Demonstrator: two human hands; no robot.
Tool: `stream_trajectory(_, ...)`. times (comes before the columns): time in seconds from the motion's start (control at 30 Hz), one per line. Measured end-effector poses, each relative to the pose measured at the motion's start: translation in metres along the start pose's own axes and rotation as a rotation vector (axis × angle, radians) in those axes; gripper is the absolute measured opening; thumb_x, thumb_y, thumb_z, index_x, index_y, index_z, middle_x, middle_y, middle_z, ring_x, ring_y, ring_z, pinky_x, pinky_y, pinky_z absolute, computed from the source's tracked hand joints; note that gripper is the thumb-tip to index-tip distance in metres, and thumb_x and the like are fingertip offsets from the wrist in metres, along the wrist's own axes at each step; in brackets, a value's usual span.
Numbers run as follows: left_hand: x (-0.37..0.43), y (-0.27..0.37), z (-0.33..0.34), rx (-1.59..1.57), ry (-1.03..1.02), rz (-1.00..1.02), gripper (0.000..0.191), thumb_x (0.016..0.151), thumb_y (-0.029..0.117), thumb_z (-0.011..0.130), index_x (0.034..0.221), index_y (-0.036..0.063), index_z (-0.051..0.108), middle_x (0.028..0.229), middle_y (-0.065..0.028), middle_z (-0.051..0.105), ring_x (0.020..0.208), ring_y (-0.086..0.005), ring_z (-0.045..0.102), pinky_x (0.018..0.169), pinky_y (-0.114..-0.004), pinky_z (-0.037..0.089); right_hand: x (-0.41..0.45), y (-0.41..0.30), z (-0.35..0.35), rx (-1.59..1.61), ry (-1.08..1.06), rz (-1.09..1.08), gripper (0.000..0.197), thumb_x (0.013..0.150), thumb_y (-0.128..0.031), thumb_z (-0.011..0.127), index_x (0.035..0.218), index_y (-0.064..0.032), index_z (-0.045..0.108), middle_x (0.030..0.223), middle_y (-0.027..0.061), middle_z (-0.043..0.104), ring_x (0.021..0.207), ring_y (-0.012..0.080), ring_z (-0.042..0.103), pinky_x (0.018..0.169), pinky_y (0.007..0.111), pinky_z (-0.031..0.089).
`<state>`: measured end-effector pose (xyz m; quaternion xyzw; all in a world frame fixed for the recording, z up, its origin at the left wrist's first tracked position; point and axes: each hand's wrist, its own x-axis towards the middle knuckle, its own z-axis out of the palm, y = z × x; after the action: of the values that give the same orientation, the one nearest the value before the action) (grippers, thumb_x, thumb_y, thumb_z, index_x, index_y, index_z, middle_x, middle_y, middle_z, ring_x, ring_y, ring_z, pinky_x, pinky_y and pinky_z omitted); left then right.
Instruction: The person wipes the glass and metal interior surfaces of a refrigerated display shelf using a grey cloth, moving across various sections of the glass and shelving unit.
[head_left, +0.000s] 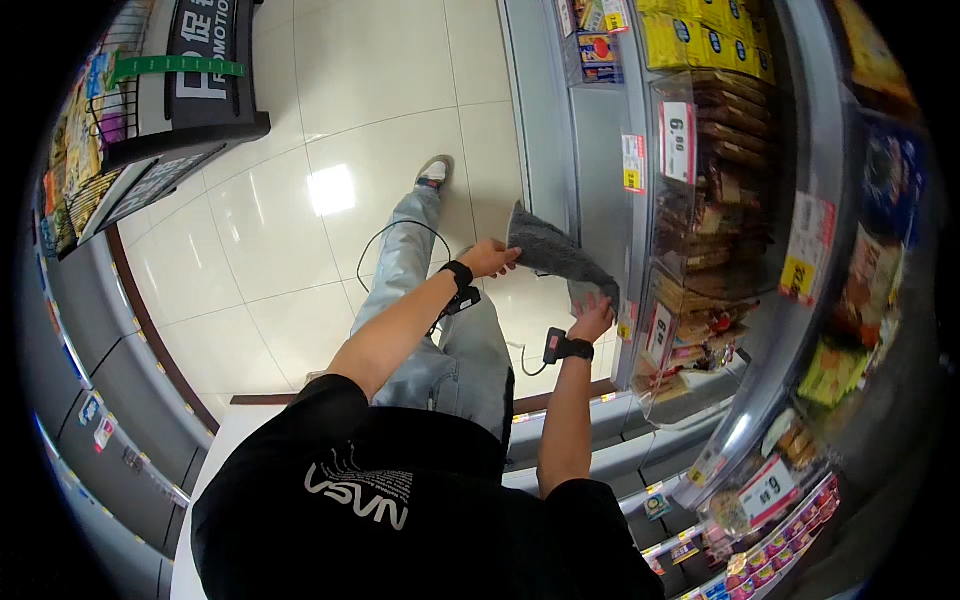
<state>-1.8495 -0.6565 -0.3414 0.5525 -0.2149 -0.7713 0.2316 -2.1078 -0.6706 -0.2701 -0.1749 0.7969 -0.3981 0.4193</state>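
Note:
A grey cloth (559, 244) is stretched between my two hands in front of the lower metal shelf. My left hand (491, 258) pinches its left edge between thumb and fingers. Its lower right end is in my right hand (592, 316), whose spread fingers lie against the fabric close to the shelf's front rail. The cloth hangs partly over a bare grey shelf surface (604, 161). On each wrist sits a black strap with a small device; a thin cable runs from the right one (555, 345).
Clear bins of packaged snacks (724, 172) with price tags line the right side. A promotion stand (187, 75) holding goods is at upper left. Shelving with grey panels (97, 375) curves along the left. A loop of black cable (365, 251) hangs by my leg above the tiled floor (255, 277).

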Motion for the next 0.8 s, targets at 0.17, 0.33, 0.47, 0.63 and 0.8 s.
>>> stream_trajectory(0.17, 0.032, 0.019, -0.003, 0.022, -0.113, 0.099, 0.051, 0.093, 0.046, 0.050, 0.102, -0.0023, 0.064, 0.092, -0.0098, 0.068, 0.083, -0.0182, 0.063, 0.067, -0.032, 0.051, 0.050, -0.008, 0.053, -0.225, 0.047, -0.202, 0.051, 0.097, -0.038, 0.040, 0.133, -0.0023, 0.041, 0.136, 0.0165, 0.044, 0.116, 0.0303, 0.051, 0.084, 0.044, 0.049)
stream_trajectory(0.33, 0.075, 0.059, 0.001, 0.267, -0.017, 0.338, 0.048, 0.095, 0.042, 0.045, 0.086, -0.0026, 0.060, 0.077, -0.0142, 0.061, 0.075, -0.0276, 0.059, 0.068, -0.039, 0.045, 0.132, -0.010, 0.082, -0.779, 0.109, -0.530, 0.059, 0.097, -0.043, 0.035, 0.111, 0.0091, 0.059, 0.113, 0.0250, 0.060, 0.103, 0.0390, 0.056, 0.089, 0.039, 0.044)
stream_trajectory(0.47, 0.109, 0.075, -0.020, 0.322, 0.095, 0.520, 0.046, 0.096, 0.038, 0.044, 0.072, -0.0012, 0.052, 0.069, -0.0188, 0.051, 0.075, -0.0368, 0.052, 0.069, -0.045, 0.040, 0.152, -0.008, 0.152, -0.975, -0.001, -0.448, 0.056, 0.098, -0.040, 0.033, 0.111, 0.0065, 0.060, 0.114, 0.0266, 0.058, 0.106, 0.0419, 0.053, 0.090, 0.044, 0.041)
stream_trajectory(0.63, 0.156, 0.098, -0.043, 0.495, 0.151, 0.741, 0.042, 0.096, 0.033, 0.043, 0.073, 0.0000, 0.055, 0.076, -0.0189, 0.055, 0.083, -0.0368, 0.053, 0.075, -0.046, 0.040, 0.185, -0.033, 0.218, -1.070, -0.059, -0.616, 0.056, 0.098, -0.039, 0.034, 0.102, 0.0077, 0.063, 0.097, 0.0298, 0.061, 0.092, 0.0444, 0.056, 0.081, 0.046, 0.043)
stream_trajectory(0.8, 0.203, 0.133, -0.050, 0.686, 0.297, 0.907, 0.035, 0.093, 0.030, 0.045, 0.078, 0.0038, 0.064, 0.088, -0.0124, 0.063, 0.093, -0.0315, 0.056, 0.088, -0.043, 0.040, 0.271, -0.064, 0.264, -1.065, -0.072, -0.663, 0.049, 0.098, -0.034, 0.038, 0.098, 0.0062, 0.065, 0.088, 0.0272, 0.063, 0.083, 0.0439, 0.057, 0.077, 0.048, 0.045)
